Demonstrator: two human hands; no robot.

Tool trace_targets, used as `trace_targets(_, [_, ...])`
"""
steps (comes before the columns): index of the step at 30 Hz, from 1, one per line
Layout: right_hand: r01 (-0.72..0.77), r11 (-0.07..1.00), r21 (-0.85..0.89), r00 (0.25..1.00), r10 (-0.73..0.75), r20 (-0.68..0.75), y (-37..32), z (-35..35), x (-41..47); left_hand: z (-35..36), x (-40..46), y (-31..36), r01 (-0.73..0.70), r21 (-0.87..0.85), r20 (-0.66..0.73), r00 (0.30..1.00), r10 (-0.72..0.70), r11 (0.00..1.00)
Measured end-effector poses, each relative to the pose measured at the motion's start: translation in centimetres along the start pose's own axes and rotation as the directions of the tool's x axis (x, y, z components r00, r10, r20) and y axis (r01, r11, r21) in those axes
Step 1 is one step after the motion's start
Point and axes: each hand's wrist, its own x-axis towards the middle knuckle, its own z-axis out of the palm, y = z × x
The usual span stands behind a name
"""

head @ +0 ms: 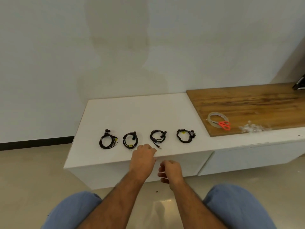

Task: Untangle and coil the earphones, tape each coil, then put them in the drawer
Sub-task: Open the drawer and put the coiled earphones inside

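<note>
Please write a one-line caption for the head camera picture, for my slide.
Four coiled earphones lie in a row on a white cabinet; the left hand grips its front edge.
</note>
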Motion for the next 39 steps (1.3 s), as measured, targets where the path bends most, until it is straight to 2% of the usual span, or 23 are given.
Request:
trace_targets(4, [-0.211, 0.972, 0.105, 0.978, 0.208, 0.034, 0.6, 0.2, 1.9, -0.2, 0.5, 0.3, 0.009, -0.019, 0.021, 1.0, -0.008, 1.0])
trace_targets(10, [-0.354, 0.894, 0.275, 0.931, 0.366, 0.006, 4.6, 0.5, 5.3, 0.8, 0.7, 0.6, 0.051, 0.06, 0.019, 0.998, -0.052, 0.997])
trace_targets(17, [-0.412, 0.613, 0.674, 0.863, 0.5, 0.073, 9.0, 1.6, 8.1, 0.5, 1.8, -0.4, -0.007, 0.119, 0.055, 0.999, 0.0, 0.993])
trace_targets(21, [-0.35, 0.45, 0.822, 0.863, 0.496, 0.096, 10.4, 2.3, 10.2, 0.9, 1.5, -0.4, -0.003, 0.115, 0.038, 0.999, -0.001, 0.993])
trace_targets(23, [-0.323, 0.41, 0.853, 0.879, 0.464, 0.11, 10.8, 3.3, 11.5, 1.4, 1.3, -0.4, -0.006, 0.109, 0.009, 1.0, 0.005, 0.994])
trace_targets(29, [-0.239, 0.49, 0.838, 0.917, 0.398, 0.029, 11.2, 5.0, 14.1, 1.3, 1.5, -0.9, 0.003, 0.065, -0.003, 1.0, -0.002, 0.998])
trace_targets(34, [-0.261, 0.531, 0.807, 0.921, 0.388, 0.042, 11.6, 4.5, 14.0, 1.2, 1.4, -0.5, 0.023, 0.056, -0.01, 1.0, -0.022, 0.998])
trace_targets(39, [-0.293, 0.503, 0.813, 0.914, 0.396, 0.084, 12.2, 4.1, 13.7, 1.5, 1.0, -0.6, 0.025, 0.053, -0.026, 0.999, -0.024, 0.998])
